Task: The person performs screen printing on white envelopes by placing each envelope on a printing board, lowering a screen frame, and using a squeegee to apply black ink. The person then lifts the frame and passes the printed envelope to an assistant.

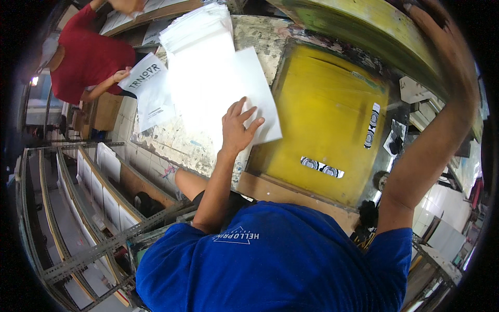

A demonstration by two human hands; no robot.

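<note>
My left hand rests on a blank white sheet, its fingers spread. This sheet lies at the right side of a bright white pile of sheets and overlaps the edge of a yellow printing bed. Two narrow strips with black-and-white patterns, one upright strip and one slanted strip, lie on the yellow surface. At the upper right, my right hand grips the edge of a raised, yellow-stained screen printing frame; some of its fingers are in shadow.
A co-worker in a red shirt stands at the far left, one hand holding a printed white bag. Metal racks with white panels fill the lower left. A worn, paint-spotted table bears the pile. Boxes stand at the right.
</note>
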